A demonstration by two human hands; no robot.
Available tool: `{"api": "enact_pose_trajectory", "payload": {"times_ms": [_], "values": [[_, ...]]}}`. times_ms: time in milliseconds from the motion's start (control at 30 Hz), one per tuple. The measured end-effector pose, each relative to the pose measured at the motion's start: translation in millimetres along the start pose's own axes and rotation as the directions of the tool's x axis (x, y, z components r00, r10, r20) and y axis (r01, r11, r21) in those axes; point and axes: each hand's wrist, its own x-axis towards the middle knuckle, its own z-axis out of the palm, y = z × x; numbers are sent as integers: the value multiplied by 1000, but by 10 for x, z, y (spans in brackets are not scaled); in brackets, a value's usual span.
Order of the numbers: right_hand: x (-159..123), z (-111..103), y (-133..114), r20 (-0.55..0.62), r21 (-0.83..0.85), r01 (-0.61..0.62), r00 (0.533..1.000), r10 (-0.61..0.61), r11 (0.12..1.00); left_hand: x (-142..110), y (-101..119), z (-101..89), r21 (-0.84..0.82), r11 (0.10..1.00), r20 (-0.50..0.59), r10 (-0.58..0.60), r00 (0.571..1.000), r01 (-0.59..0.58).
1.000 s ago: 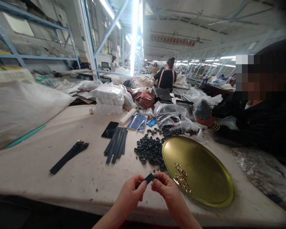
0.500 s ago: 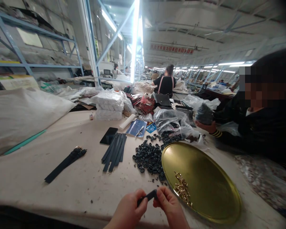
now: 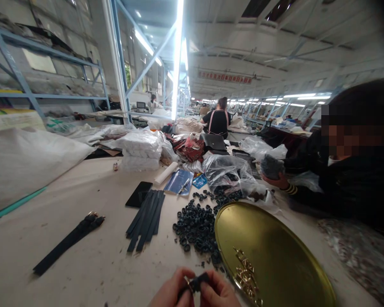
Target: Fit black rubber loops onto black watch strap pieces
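Observation:
A dark strap [image 3: 199, 280] is pinched between my two hands at the bottom of the view. My left hand [image 3: 173, 291] is closed on its left part, where a bit of gold metal shows at the fingertips, looking like a buckle. My right hand [image 3: 220, 291] grips the strap's other end with thumb and fingers. Close to the right hand, gold buckles [image 3: 247, 273] lie on the left side of an oval gold tray [image 3: 275, 238]. A heap of small black loops [image 3: 196, 224] is just beyond my hands. The strap's lower part is hidden by my fingers.
Several flat dark straps [image 3: 147, 217] lie beside a phone [image 3: 138, 194]. Further left rest dark straps with gold buckles [image 3: 70, 241]. A blue booklet [image 3: 178, 182] and a clear plastic bag [image 3: 228, 170] are behind. A co-worker [image 3: 348, 170] at the right holds a dark bundle.
The view has tilted up, so the table things sit lower. My hands have drawn closer together on the strap, and gold metal now shows at my left fingertips.

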Motion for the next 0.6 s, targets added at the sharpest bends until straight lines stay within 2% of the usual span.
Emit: {"api": "enact_pose_trajectory", "payload": {"times_ms": [100, 167, 267, 367, 467, 600], "values": [[-124, 95, -125, -22, -73, 53, 998, -54, 996, -33, 47, 3, -71, 998, -37, -4, 999, 1], [-189, 131, -170, -58, 5, 58, 997, -58, 998, -54, 79, -2, -104, 995, -18, 7, 1000, -8], [-249, 154, -162, -71, 182, -20, 997, 33, 983, -93, 119, -10, -141, 990, 21, 0, 1000, 3], [-274, 179, -104, -18, 235, -117, 992, 124, 965, -142, 126, 0, -170, 985, 47, -15, 999, 22], [-291, 210, -45, 43, 238, -122, 992, 115, 964, -201, 100, 18, -165, 986, 70, -18, 997, 29], [-340, 230, 14, 144, 97, -119, 984, 104, 988, -289, 61, 19, -125, 992, 21, -4, 1000, 7]]}}
